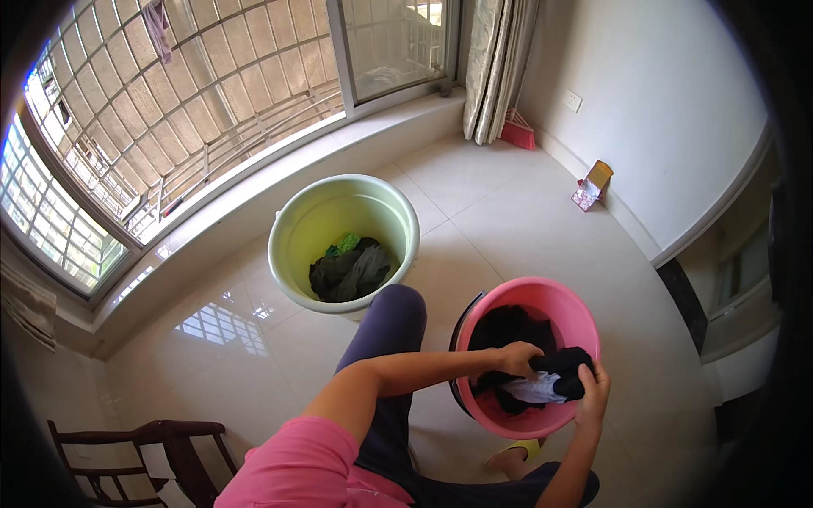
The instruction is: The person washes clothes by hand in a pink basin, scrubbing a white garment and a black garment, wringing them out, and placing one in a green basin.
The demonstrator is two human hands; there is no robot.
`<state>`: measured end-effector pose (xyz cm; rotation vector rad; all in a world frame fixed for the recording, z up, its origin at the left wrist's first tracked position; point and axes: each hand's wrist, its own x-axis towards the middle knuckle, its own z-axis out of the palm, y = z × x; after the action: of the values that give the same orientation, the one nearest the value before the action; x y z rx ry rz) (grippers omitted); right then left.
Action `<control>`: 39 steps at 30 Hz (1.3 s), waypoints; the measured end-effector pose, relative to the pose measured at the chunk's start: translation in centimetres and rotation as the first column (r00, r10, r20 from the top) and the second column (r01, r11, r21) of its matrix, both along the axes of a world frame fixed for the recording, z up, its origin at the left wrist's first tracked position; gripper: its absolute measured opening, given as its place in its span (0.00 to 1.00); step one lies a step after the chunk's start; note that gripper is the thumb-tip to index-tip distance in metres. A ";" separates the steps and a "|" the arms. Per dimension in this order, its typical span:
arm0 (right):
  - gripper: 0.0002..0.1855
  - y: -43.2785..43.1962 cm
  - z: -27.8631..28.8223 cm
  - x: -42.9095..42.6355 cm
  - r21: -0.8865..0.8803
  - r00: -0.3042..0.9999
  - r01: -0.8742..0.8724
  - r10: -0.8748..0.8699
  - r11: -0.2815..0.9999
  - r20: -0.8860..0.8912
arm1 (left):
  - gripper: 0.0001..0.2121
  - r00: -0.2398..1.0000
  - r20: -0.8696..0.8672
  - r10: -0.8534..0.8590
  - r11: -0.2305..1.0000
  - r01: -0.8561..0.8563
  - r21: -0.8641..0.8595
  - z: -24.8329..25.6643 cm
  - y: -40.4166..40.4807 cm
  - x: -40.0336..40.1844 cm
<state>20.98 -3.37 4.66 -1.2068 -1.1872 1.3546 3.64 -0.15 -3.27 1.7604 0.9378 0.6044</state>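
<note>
A pink plastic bucket (587, 311) stands in front of me on the right, holding dark cloth (508, 330). Over its right side, my left hand (522, 359) grips the left end of a bunched black garment (562, 362). My right hand (593, 388) pinches the same garment at its right end, by the bucket's rim. White or pale grey cloth (535, 388) hangs below the black fabric, between my hands; whether it is part of the garment I cannot tell. The bucket's dark handle (467, 317) rests along its left side.
A pale green tub (279, 267) with dark clothes (352, 273) stands ahead, beyond my knee. A wooden chair (136, 438) is at lower left. Below the barred window runs a ledge (286, 178). A red broom (517, 132) and a small box (592, 185) are near the right wall.
</note>
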 end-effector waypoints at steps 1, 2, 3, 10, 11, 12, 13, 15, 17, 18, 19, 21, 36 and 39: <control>0.09 0.3 -0.3 0.6 0.026 1.000 -0.020 0.021 0.999 -0.022 | 0.18 1.000 0.023 0.007 1.000 -0.007 -0.015 -0.4 -0.1 0.0; 0.08 0.5 -0.5 1.0 0.024 0.999 -0.010 0.011 1.000 -0.031 | 0.14 0.998 0.021 0.059 0.998 -0.059 0.030 -0.7 -0.1 -0.1; 0.08 0.6 -0.8 1.6 0.020 0.999 0.012 -0.011 1.000 -0.037 | 0.13 0.997 0.042 0.061 0.998 -0.061 0.006 -0.2 0.1 -0.3; 0.36 0.2 -1.6 2.1 0.140 0.917 -0.037 -0.022 0.989 0.399 | 0.12 0.777 0.566 0.276 0.812 0.126 -0.570 2.7 1.4 -0.7; 0.37 0.7 -2.5 2.5 0.170 0.890 -0.115 0.026 0.979 0.456 | 0.15 0.758 0.555 0.343 0.782 0.097 -0.615 2.6 1.8 -0.4; 0.34 0.8 -1.8 1.8 0.146 0.908 -0.241 0.170 0.959 0.384 | 0.17 0.743 0.565 0.360 0.738 0.144 -0.660 3.6 1.9 -0.8; 0.33 1.1 -1.0 0.5 0.057 0.910 -0.320 0.290 0.946 0.295 | 0.13 0.716 0.588 0.376 0.711 0.184 -0.679 4.6 1.7 -1.6; 0.34 0.8 -1.8 -0.8 0.150 0.795 -0.318 0.177 0.936 0.580 | 0.14 0.658 0.599 0.457 0.655 0.206 -0.727 5.3 1.6 -2.4; 0.22 0.9 -3.3 0.2 0.238 0.745 -0.222 0.007 0.946 0.667 | 0.15 0.665 0.638 0.388 0.709 0.227 -0.667 7.5 1.0 -2.3; 0.18 1.1 -2.2 -0.3 0.190 0.754 -0.157 -0.006 0.969 0.657 | 0.16 0.678 0.651 0.342 0.716 0.260 -0.648 6.2 1.4 -2.6; 0.17 1.4 -1.8 0.6 0.224 0.739 -0.112 -0.070 0.968 0.670 | 0.15 0.699 0.589 0.407 0.713 0.161 -0.683 6.3 1.0 -2.1; 0.13 2.3 -2.9 1.9 0.474 0.814 -0.112 -0.193 0.873 0.548 | 0.12 0.645 0.624 0.441 0.675 0.220 -0.705 3.9 1.5 -1.3; 0.12 0.8 -3.7 -7.7 0.659 0.615 -0.090 -0.479 0.747 0.627 | 0.12 0.398 0.481 0.781 0.376 0.314 -0.872 -1.3 -1.0 3.0; 0.14 2.3 -5.0 -5.7 0.507 0.607 0.060 -0.435 0.860 0.665 | 0.10 0.526 0.284 0.802 0.263 0.115 -0.958 0.8 -0.7 3.8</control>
<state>15.25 -1.10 -0.37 -1.5831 -1.7012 0.2493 7.41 -0.87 -2.45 0.0279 0.7950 0.8159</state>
